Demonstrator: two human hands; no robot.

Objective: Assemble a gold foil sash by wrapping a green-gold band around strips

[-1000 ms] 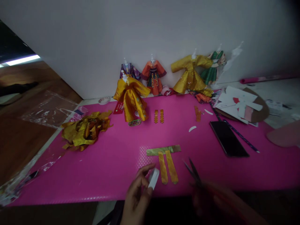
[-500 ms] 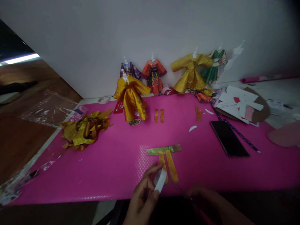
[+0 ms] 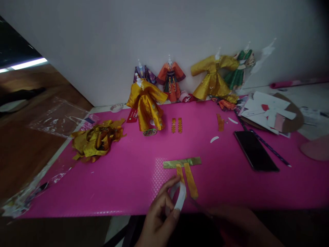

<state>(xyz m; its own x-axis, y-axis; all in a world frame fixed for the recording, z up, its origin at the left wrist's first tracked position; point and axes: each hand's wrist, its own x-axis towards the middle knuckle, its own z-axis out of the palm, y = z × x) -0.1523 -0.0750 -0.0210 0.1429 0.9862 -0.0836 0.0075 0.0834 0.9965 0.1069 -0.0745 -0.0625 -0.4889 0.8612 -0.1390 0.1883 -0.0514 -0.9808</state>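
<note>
Right hand [image 3: 230, 215]: dim and blurred, fingers indistinct; of the slim, dark metal scissors [image 3: 202, 208] it holds, only a smeared blade shows, the handles lost in shadow. Left hand [image 3: 159, 211]: wrist cut off at the lower edge of my view; its fingers mask part of the white, narrow, ring-shaped band [image 3: 182, 197]. Both cover the lower part of one yellow, straight fabric strip [image 3: 179, 170]. Behind: the glossy gold satin doll's robe [image 3: 148, 103] hides much of the purple, patterned doll's dress [image 3: 141, 71]. Small red rectangular card [image 3: 131, 116]: print illegible. Far right: a pink, rounded object [image 3: 318, 147], cut off.
</note>
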